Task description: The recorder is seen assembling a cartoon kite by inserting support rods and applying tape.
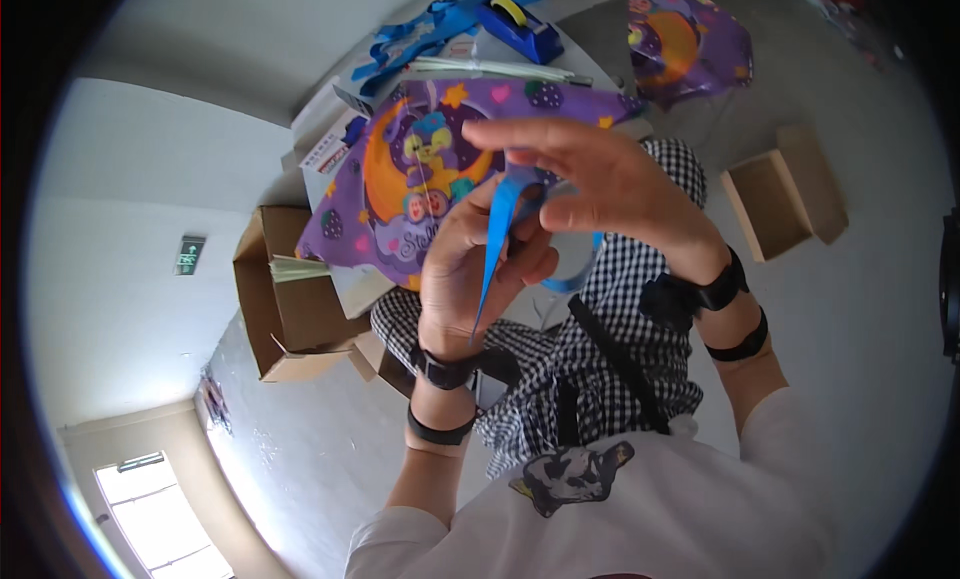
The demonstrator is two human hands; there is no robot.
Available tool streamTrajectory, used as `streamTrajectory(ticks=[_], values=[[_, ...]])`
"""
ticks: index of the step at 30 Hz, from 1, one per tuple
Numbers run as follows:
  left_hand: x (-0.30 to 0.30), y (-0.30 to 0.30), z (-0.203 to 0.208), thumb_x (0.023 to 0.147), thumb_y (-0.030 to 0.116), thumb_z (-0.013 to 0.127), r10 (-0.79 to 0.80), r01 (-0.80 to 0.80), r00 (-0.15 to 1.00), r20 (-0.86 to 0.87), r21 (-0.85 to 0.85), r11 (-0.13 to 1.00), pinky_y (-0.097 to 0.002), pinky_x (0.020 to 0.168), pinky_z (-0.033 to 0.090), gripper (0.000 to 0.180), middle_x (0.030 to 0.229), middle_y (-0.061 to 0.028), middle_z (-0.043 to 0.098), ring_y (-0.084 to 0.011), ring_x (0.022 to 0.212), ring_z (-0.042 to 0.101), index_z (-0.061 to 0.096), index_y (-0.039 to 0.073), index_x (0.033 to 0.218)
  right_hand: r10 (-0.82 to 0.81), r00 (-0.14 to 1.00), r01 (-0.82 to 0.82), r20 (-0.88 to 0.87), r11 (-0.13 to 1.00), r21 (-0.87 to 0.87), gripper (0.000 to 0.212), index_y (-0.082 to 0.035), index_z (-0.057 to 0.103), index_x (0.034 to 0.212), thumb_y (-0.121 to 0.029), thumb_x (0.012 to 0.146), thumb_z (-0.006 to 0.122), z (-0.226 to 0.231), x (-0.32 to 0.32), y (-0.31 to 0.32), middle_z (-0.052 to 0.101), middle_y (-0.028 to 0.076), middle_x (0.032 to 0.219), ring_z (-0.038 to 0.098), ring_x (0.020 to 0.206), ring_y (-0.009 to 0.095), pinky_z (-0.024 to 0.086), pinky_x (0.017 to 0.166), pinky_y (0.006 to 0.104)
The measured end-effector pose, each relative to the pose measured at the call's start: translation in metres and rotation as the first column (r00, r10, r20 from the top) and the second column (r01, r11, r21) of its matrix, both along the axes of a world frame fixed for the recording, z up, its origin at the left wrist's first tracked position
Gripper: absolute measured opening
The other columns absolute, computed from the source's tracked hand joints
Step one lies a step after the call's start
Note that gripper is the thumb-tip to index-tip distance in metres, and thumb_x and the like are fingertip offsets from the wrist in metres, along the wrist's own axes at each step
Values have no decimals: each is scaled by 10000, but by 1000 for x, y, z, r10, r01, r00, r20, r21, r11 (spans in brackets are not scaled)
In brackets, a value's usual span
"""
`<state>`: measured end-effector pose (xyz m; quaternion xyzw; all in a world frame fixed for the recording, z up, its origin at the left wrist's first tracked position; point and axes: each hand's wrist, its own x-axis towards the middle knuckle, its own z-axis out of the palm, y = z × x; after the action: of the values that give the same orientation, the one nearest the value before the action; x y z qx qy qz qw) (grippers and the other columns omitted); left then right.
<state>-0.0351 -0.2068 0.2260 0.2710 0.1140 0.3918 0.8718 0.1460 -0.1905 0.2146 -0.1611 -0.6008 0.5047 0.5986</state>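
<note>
In front of my chest, my left hand (468, 254) is closed around a blue ribbon (502, 214). One pointed end of the ribbon hangs down over the wrist. Just to the right, my right hand (615, 184) is raised, its fingers stretched out to the left and the thumb apart from them. More blue band curves below the right hand, partly hidden by the hands; whether it joins the held ribbon I cannot tell. Beyond both hands, a purple kite-shaped printed sheet (385, 164) with a moon and a cartoon animal lies spread on the table.
At the table's far side are a blue tape dispenser (522, 31), loose blue ribbons (425, 34) and pale thin rods (490, 69). An open cardboard box (290, 314) stands left, with more rods in it. On the right are a smaller open box (765, 204) and another purple printed piece (700, 54).
</note>
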Motion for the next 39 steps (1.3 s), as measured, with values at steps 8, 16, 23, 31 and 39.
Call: streamTrajectory(ticks=[8, 16, 23, 31, 39], values=[[-36, -118, -79, 891, 276, 614, -52, 66, 997, 54, -309, 949, -276, 562, 398, 286, 853, -44, 568, -108, 538, 437, 543, 32, 1022, 220, 949, -122, 226, 917, -380, 190, -4, 604, 980, -164, 898, 664, -43, -32, -109, 625, 35, 853, 614, 798, 138, 500, 763, 275], [-44, -142, -86, 902, 87, 595, -100, 62, 966, -237, -161, 985, -242, 609, 442, 225, 949, -63, 588, -114, 657, 526, 568, -19, 1099, -172, 835, -242, -523, 739, -629, 352, -81, 505, 834, -319, 1045, 357, -62, -69, -148, 414, -18, 585, 391, 503, 82, 383, 578, 264], [-32, -130, -71, 788, 180, 785, 603, -139, 576, -552, 661, 737, -322, 920, 433, 364, 1061, -81, 627, -177, 1021, 581, 609, -6, 1047, -509, 705, 661, 493, 725, -196, 161, -64, 540, 1004, -217, 994, 493, -74, -52, -152, 547, 16, 651, 519, 494, 157, 364, 450, 264], [17, -130, -53, 880, 128, 713, 651, -357, 534, -539, 555, 752, -212, 743, 476, 205, 885, -42, 675, -75, 783, 596, 655, -47, 967, -608, 382, 707, 696, 678, 203, 354, -80, 495, 1060, -25, 762, 677, -63, -40, -155, 666, 65, 836, 671, 662, 282, 507, 541, 352], [45, -74, -48, 888, 127, 700, 446, -65, 531, -720, 490, 869, -178, 612, 400, 141, 744, 22, 626, -27, 689, 518, 678, -4, 841, -243, 970, 209, 21, 783, -586, 278, -16, 525, 1003, -192, 883, 703, -71, 30, -137, 606, 46, 874, 609, 751, 102, 504, 645, 240]])
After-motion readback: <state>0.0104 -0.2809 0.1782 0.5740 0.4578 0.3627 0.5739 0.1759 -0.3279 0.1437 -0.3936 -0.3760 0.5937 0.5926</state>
